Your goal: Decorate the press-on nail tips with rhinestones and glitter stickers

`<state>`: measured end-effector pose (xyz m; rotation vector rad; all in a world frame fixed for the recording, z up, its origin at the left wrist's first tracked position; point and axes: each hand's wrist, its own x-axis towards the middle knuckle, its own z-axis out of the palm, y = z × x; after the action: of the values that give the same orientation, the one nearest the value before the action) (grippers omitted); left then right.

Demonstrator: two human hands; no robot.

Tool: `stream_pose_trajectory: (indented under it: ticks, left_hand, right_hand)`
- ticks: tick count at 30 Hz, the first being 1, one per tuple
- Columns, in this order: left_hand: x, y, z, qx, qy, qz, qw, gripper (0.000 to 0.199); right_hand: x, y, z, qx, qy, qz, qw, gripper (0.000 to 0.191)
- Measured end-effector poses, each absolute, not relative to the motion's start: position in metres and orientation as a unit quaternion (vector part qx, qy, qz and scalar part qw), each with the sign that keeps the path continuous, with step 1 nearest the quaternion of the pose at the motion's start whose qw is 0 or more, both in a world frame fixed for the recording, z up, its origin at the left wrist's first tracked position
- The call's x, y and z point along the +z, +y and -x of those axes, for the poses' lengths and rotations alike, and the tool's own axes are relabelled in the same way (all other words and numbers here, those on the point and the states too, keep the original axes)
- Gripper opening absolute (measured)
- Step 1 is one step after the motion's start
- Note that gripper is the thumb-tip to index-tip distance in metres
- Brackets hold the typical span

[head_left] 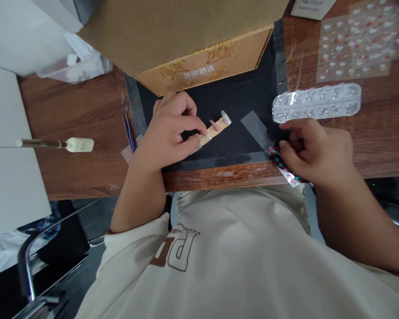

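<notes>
My left hand [173,128] is over the black mat, thumb and index finger pinched at the near-left end of a pale yellow strip [223,125]. Several false nails stand on that strip, among them a pinkish one [215,126] and a pale, shiny one [225,117] at its far end. My right hand [315,150] has thumb and index finger apart, the other fingers curled. Its index fingertip is by the near edge of a clear compartment case [315,103]. Partly beneath this hand lies a dark foil strip with coloured flowers [286,170], beside a clear film strip [257,130].
A cardboard box [199,66] stands at the mat's [232,97] back. Left are dark tweezers [129,133], a cream bottle with a long gold cap [80,144] and a plastic tray [76,71]. Sticker sheets [352,44] lie at the back right. The table edge [219,177] is before my body.
</notes>
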<state>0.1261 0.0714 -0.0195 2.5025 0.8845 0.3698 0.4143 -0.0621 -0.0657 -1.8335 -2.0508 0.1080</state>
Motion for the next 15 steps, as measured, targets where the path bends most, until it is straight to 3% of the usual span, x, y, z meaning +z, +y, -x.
stream_pose_trajectory:
  ticks: [15]
  left_hand:
    - [-0.0221,0.0754,-0.1252,0.130,0.301,-0.922,0.206,0.016]
  right_hand:
    - [-0.0654,-0.0622,-0.4144,0.037,-0.736,0.646,0.197,0.031]
